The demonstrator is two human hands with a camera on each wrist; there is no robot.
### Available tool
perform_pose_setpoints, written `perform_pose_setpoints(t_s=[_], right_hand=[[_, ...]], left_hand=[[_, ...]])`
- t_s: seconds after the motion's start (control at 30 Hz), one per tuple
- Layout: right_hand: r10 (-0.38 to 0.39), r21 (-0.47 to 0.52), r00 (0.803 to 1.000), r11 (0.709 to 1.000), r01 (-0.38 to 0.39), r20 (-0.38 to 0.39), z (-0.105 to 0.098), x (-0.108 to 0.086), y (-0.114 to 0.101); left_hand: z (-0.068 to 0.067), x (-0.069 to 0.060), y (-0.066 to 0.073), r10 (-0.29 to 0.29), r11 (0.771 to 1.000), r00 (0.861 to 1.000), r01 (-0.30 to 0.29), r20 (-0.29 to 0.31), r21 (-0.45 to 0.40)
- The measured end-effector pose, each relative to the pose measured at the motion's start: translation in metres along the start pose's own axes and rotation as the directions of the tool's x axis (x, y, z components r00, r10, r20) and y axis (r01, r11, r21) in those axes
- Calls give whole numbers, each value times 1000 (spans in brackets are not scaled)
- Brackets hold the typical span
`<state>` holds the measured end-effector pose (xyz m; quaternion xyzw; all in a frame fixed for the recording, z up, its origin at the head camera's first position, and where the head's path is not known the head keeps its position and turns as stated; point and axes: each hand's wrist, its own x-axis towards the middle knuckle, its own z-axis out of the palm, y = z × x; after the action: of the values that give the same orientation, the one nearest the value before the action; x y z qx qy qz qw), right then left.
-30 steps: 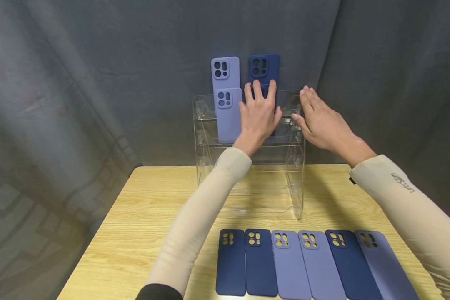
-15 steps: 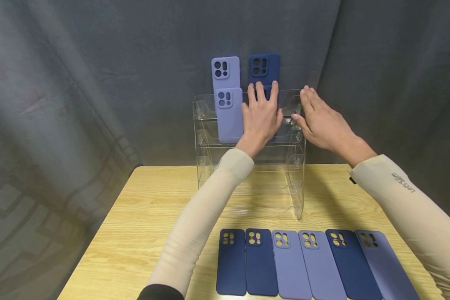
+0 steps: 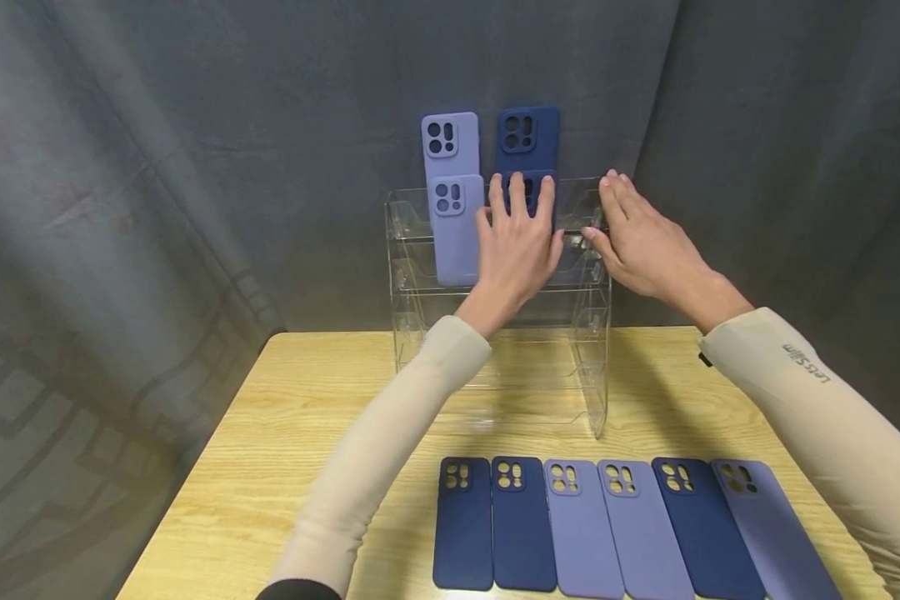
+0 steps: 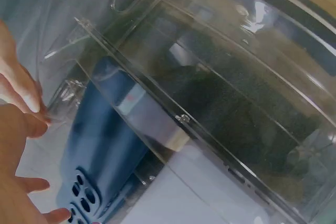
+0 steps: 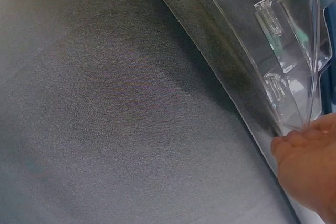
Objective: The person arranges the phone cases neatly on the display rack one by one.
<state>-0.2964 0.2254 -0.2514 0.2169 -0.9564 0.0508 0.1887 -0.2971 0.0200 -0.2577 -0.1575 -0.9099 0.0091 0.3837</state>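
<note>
My left hand (image 3: 516, 250) is spread over the front dark blue case (image 3: 528, 185) on the clear rack (image 3: 600, 367), its fingertips near the camera cutouts; in the left wrist view this dark blue case (image 4: 107, 129) leans in the rack beside a lavender one. Behind it a second dark blue case (image 3: 543, 137) stands higher. Two lavender cases stand to the left, the lower one (image 3: 461, 250) in front of the upper one (image 3: 465, 150). My right hand (image 3: 648, 246) rests with extended fingers on the rack's upper right edge, also seen in the right wrist view (image 5: 310, 163).
Several cases lie in a row on the wooden table (image 3: 270, 442) in front of the rack, dark blue ones (image 3: 462, 533) and lavender ones (image 3: 588, 533). A grey curtain (image 3: 330, 167) hangs behind the table.
My left hand has slid slightly down from the top of the front dark blue case, showing more of its camera cutouts. My right hand has stayed on the rack's edge.
</note>
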Motion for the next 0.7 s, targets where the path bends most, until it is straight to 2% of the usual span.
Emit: perform_pose_setpoints(t_s=[0.13,0.23,0.3,0.4,0.53,0.7], right_hand=[[2,-1,1000,1000,-2,1,0,0,1],[7,0,1000,1000,-7,6,-1,-1,1],[10,2,1000,1000,-10,9,-2,-2,1],[12,7,1000,1000,-12,14,-2,-2,-1],[6,14,1000,1000,-6,12,-3,-2,-3],[3,14,1000,1000,-3,15,-7,-2,-4]], left_hand=[[-4,-11,-2,43,998,996,-47,-76,-40],[-8,-22,-5,93,988,988,-107,-124,-108],[-10,-32,-7,136,976,979,-160,-154,-150],[-13,-51,-13,204,957,960,-236,-191,-166],[-19,-80,-22,265,938,941,-302,-210,-171],[-24,-115,-38,300,920,939,-332,-169,-207]])
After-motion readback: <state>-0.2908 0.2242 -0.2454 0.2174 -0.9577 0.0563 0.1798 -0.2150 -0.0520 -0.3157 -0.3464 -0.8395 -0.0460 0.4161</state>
